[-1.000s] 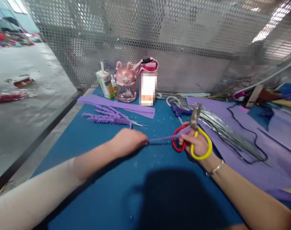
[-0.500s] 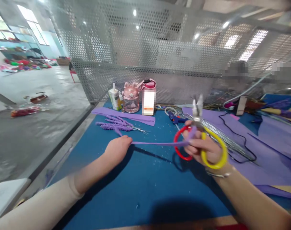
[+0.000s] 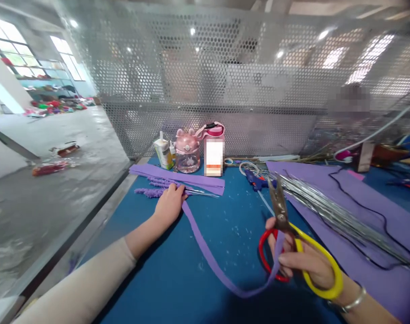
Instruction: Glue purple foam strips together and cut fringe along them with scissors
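My left hand reaches over the purple lavender sprigs, its fingers closed at their wire stems. A narrow purple strip runs from under those fingers, sags across the blue table and rises to my right hand. That hand holds scissors with one red and one yellow handle, blades pointing up and slightly apart. It also pinches the strip's other end near the red handle. Whether the left fingers grip the stems along with the strip is hidden.
Wider purple strips lie behind the sprigs. Behind them stand a drink carton, a pink bottle and a pink-lidded cup. A blue glue gun, wire bundle, purple sheets and black cord are right. Perforated metal screen closes the back.
My left hand has moved forward onto the lavender sprigs. My right hand and the scissors have come lower and nearer. The strip, taut before, now hangs slack in a curve.
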{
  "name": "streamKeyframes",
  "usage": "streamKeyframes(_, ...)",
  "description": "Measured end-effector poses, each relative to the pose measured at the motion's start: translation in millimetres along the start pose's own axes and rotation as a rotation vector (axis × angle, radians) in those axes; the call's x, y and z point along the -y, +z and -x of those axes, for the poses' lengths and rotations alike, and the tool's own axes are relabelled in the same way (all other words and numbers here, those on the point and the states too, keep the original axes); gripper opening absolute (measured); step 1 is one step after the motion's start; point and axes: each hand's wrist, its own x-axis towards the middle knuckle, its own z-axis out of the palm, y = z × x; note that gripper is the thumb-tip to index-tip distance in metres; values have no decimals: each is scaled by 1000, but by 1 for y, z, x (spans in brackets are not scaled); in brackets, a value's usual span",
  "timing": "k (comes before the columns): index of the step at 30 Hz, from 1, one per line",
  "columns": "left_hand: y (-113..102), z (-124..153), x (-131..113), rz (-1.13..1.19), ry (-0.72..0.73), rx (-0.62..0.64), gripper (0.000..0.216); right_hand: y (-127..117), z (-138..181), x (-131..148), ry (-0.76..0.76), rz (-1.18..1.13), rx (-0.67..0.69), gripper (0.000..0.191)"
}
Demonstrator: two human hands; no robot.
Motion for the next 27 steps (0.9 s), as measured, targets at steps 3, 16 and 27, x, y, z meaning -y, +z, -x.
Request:
streamKeyframes(3,7,-18,-2,43,23,9,31,-6,3,-8,31,14,-1,44)
streamKeyframes(16,-23,-15,18,289,102,-34,41,12,-29,-17,82,13,-168,49)
streamKeyframes(27,-54,63,-89,926,216,652,32,33,-69,-10,-49,48,-275,42)
